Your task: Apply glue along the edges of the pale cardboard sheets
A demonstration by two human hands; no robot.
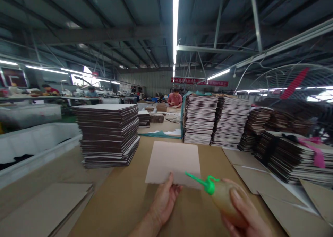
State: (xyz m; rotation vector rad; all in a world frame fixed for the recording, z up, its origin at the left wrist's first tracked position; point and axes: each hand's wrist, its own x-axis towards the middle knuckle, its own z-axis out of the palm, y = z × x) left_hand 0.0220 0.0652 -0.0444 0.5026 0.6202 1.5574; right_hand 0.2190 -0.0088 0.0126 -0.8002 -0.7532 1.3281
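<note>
A pale, flat square board [174,160] is in the middle of the view, over the brown work surface [125,195]. My left hand [166,199] grips its near edge, the thumb on top and the fingers curled underneath. In my right hand [244,209] is a squeeze bottle [225,199] with yellowish-brown contents and a green nozzle cap. My fingers wrap round its body. The bottle lies tilted, its thin green tip pointing left above the board's near right part. Whether the tip touches the board I cannot tell.
A tall stack of boards [109,136] stands at left, and taller stacks [200,119] stand at back right. Strapped boards [286,157] and loose sheets [260,181] lie at right. A white bin [52,133] is far left. A person [174,99] works further back.
</note>
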